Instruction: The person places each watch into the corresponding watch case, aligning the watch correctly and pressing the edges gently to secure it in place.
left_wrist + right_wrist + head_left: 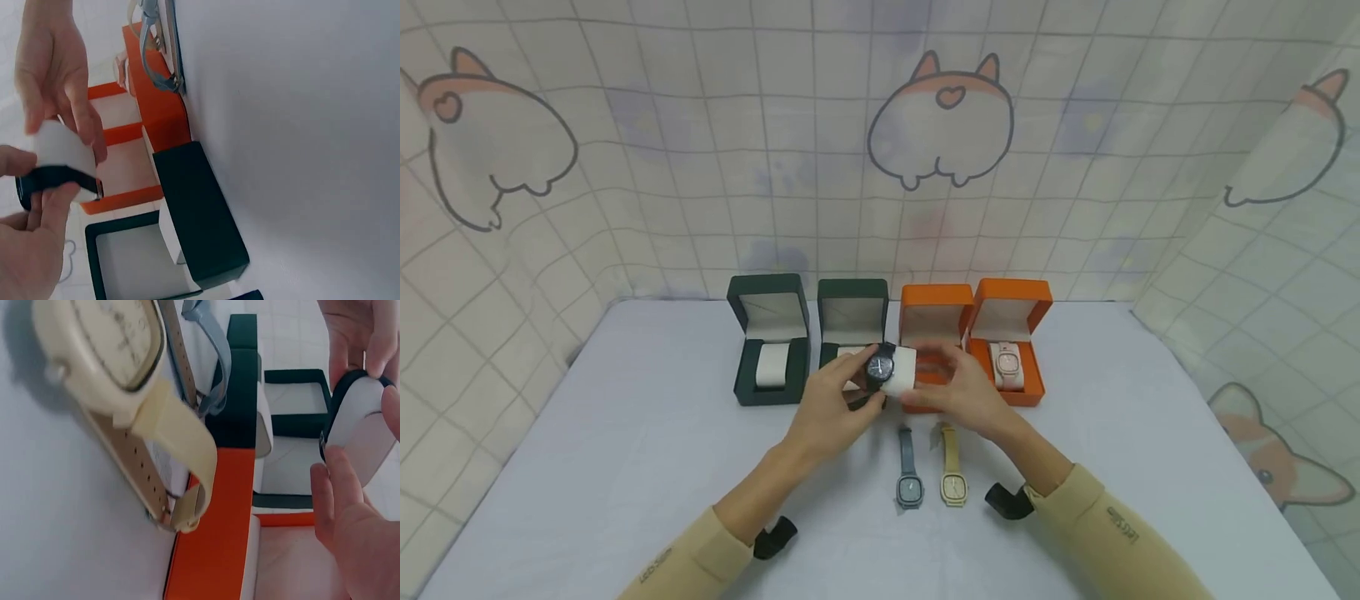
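Observation:
Over the middle boxes, my left hand (835,408) pinches a black watch (880,367) wrapped round a white cushion (904,371). Its thumb and fingers press the dark strap (53,177) in the left wrist view. My right hand (966,392) holds the cushion's other end between thumb and fingers, also visible in the right wrist view. Just below the hands, a blue watch (909,490) and a yellow watch (954,487) lie flat on the white table, dials towards me. The hands partly hide the two middle boxes.
Two green boxes (743,387) and two orange boxes (1034,379) stand lids up in a row at the back. The leftmost green one holds a white cushion (772,365); the rightmost orange one holds a pale pink watch (1007,363). A patterned cloth (820,225) hangs behind.

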Action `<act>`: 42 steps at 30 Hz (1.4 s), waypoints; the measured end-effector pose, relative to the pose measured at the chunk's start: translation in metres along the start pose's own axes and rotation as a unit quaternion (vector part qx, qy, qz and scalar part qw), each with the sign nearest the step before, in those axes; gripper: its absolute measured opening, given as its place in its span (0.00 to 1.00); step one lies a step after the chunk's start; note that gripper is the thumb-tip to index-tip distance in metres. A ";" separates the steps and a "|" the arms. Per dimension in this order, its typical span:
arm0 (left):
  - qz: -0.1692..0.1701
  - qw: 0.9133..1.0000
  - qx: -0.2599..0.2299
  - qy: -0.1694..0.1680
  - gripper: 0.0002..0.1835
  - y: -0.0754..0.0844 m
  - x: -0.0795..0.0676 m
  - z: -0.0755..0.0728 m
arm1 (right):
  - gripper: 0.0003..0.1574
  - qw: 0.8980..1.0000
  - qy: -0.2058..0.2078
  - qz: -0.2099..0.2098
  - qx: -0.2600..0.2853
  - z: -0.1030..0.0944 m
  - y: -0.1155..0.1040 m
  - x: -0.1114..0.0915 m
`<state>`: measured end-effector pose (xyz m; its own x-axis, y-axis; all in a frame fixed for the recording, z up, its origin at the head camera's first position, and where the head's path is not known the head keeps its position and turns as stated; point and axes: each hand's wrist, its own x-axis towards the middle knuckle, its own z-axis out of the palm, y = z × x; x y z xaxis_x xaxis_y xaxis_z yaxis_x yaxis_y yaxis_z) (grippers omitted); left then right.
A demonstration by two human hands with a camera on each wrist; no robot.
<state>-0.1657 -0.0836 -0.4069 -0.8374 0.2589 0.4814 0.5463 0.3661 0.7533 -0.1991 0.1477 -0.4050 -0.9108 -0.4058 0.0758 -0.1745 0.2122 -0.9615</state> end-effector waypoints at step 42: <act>-0.121 0.948 -0.259 -0.136 0.36 -0.029 0.003 -0.026 | 0.45 0.995 -0.096 -0.024 -0.017 -0.017 0.001 0.000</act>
<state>-0.1846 -0.1166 -0.4161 -0.8630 0.4699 0.1853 0.1962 -0.0262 0.9802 -0.2059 0.1630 -0.4016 -0.8136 -0.5776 0.0667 -0.2317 0.2169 -0.9483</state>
